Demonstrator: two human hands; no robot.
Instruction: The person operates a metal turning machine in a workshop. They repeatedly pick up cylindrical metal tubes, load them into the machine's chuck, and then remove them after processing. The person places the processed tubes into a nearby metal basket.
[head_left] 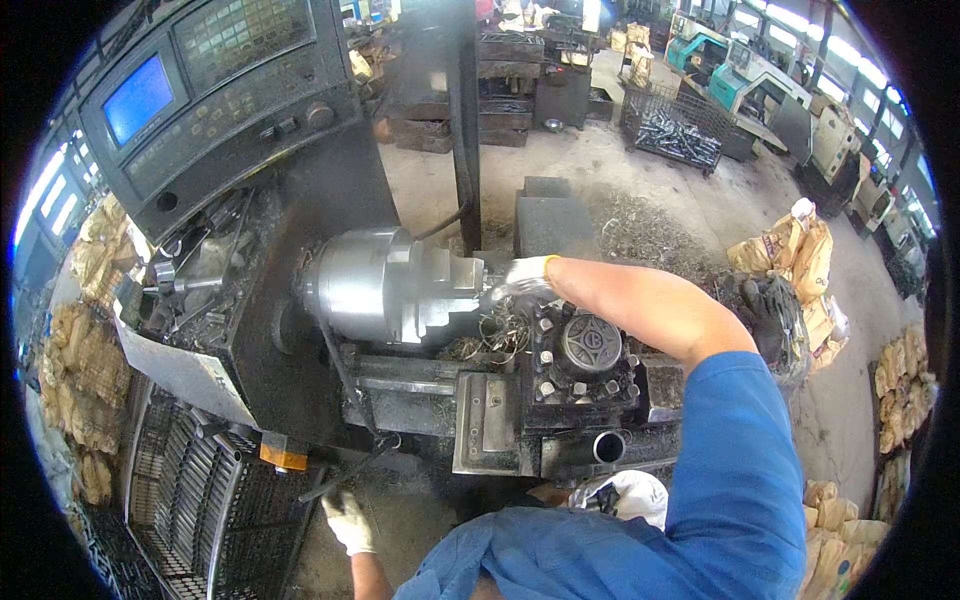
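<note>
My right hand [524,281], in a whitish work glove, reaches over the lathe to the jaws of the metal chuck [365,285]. Its fingers are closed at the front of the jaws, and what they hold is too small and hidden to name. Just below it, curly metal shavings [503,335] hang beside the dark tool post [588,345] with its several bolts. Low down, my left hand [348,522], also gloved, has its fingers stretched out and seems to hold nothing. A dark lever [350,468] slants just above that hand, and I cannot tell whether they touch.
A control panel with a blue screen [138,100] stands at the upper left. Black slatted crates [185,490] lie at the lower left, near an orange lamp [284,452]. An open metal tube [608,447] stands by the tool post. A wire cage [675,135] of metal parts is farther back.
</note>
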